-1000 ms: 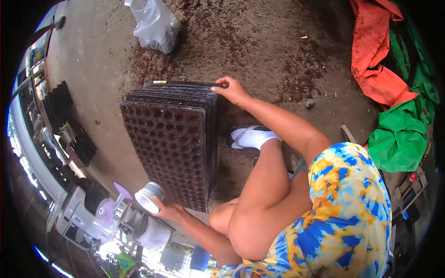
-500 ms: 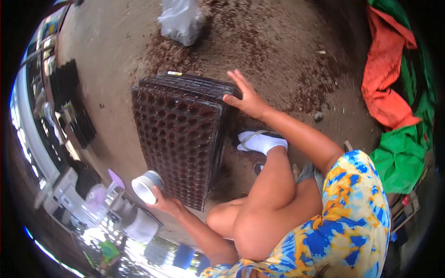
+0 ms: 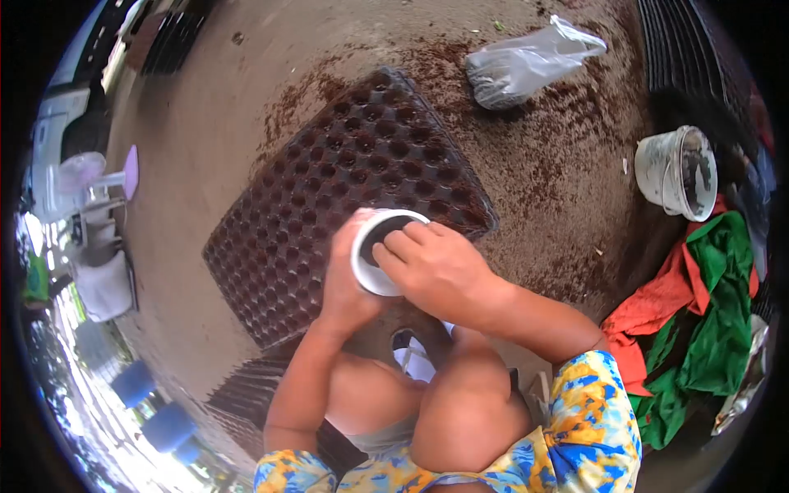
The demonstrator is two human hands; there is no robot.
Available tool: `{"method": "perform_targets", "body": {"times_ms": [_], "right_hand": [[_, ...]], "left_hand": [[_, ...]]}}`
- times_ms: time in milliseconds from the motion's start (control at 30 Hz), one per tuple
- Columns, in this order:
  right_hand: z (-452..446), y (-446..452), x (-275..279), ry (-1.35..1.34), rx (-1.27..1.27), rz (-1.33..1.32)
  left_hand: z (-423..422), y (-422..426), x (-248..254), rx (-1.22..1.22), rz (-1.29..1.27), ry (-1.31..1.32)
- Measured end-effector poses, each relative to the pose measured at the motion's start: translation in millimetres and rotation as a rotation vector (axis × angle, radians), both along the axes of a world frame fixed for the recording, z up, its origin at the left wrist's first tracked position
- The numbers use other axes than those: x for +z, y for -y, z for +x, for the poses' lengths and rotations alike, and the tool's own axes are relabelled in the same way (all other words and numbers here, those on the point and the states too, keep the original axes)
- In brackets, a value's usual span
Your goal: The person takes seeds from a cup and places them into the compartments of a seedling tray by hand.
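Note:
A white cup (image 3: 359, 261) is gripped in my left hand (image 3: 339, 275), its open mouth tipped up toward me and its inside dark. My right hand (image 3: 436, 267) reaches over the rim with curled fingers dipped into the mouth. The fingertips are hidden there, so what they pinch does not show. Beneath both hands lies a black seedling tray (image 3: 353, 156) with rows of round cells and brown crumbs on it, on top of a stack.
On the ground beyond the tray, a clear plastic bag (image 3: 526, 66) holds dark material, with brown crumbs scattered around. A white bucket (image 3: 662, 172) lies tilted at right, near red cloth (image 3: 649, 329) and green cloth (image 3: 723, 304). More ribbed black trays (image 3: 682, 41) stand at upper right.
The cup has moved from the tray's left side to over its near edge. My right hand has left the stack's far corner and gone into the cup. The view has turned.

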State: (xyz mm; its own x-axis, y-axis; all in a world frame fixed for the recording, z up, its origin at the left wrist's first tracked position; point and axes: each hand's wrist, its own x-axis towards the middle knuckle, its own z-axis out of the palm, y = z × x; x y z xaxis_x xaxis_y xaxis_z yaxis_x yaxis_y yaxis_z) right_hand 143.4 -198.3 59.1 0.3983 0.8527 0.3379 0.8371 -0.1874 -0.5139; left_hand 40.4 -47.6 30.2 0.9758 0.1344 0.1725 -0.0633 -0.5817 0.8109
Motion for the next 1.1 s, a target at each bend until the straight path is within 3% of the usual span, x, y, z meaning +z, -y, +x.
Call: {"method": "perform_targets", "body": {"times_ms": [167,267,367,467,533,700,1100], "right_hand": [[-10,-26,-19,0.228,0.173,-0.444],[-10,-31,-19,0.18,0.178,-0.268],[-4,-33,-5,-0.131,0.22,-0.196],[21,-36,1,-0.41,0.13,0.011],[49,-40,12,-0.625,-0.094,0.016],[103,-52,-31,-0.589,-0.419,-0.297],[110,-50,-60,-0.605,-0.372,-0.148]], "left_hand": [[-2,-3,-3,-0.1,-0.039,0.021],[-9,-11,-7,-0.052,-0.057,0.015],[-13,-19,-1,0.018,-0.135,-0.015],[-19,-28,-6,0.133,-0.229,-0.066],[-23,-38,-7,0.184,-0.252,-0.091],[-29,-50,-6,0.3,-0.343,-0.119],[-28,-55,-5,0.343,-0.307,-0.115]]}}
